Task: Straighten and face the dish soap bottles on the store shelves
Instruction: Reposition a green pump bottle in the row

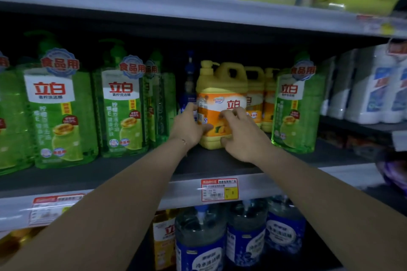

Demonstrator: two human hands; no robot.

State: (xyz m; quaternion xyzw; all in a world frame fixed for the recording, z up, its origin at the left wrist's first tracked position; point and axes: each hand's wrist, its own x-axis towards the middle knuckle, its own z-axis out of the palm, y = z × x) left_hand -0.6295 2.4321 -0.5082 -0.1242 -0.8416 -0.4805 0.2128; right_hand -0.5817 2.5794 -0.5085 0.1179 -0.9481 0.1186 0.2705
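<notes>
Yellow bottle [221, 86]: upright on the middle shelf [132, 167], back from the front edge, long axis vertical, pump at left, handle at right. Label front turned a little to the right, barcode side showing at left, so facing probably not finished. Clasped low down by left grip [189, 126] on the barcode side and right grip [241, 136] over the label, fingers curled. More yellow bottles [255, 94] just behind, to the right. Green bottles [122, 112] on both sides label-forward, seemingly done.
</notes>
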